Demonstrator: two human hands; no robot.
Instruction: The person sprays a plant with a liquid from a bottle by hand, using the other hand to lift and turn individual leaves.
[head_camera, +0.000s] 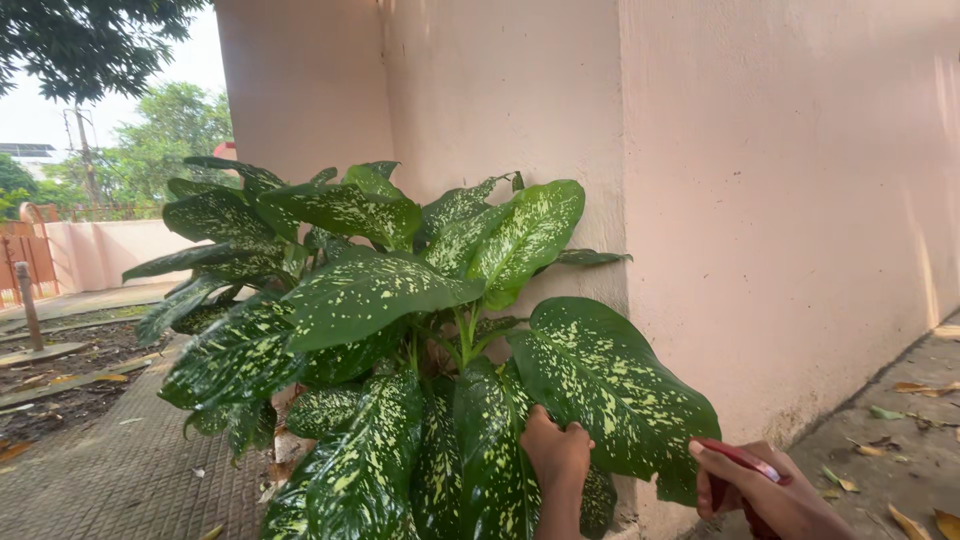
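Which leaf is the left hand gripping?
The left hand grips the big spotted leaf at lower right, at its inner edge. The other leaves sit higher or further left, untouched. The right hand holds a red tool.

No package, label, sign or screen shows anywhere in this view. Nothing with a printed face stands near the plant, the wall or the paving.

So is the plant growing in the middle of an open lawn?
No, the plant with its spotted green leaves stands right against a pink wall, and the left hand grips one of its leaves.
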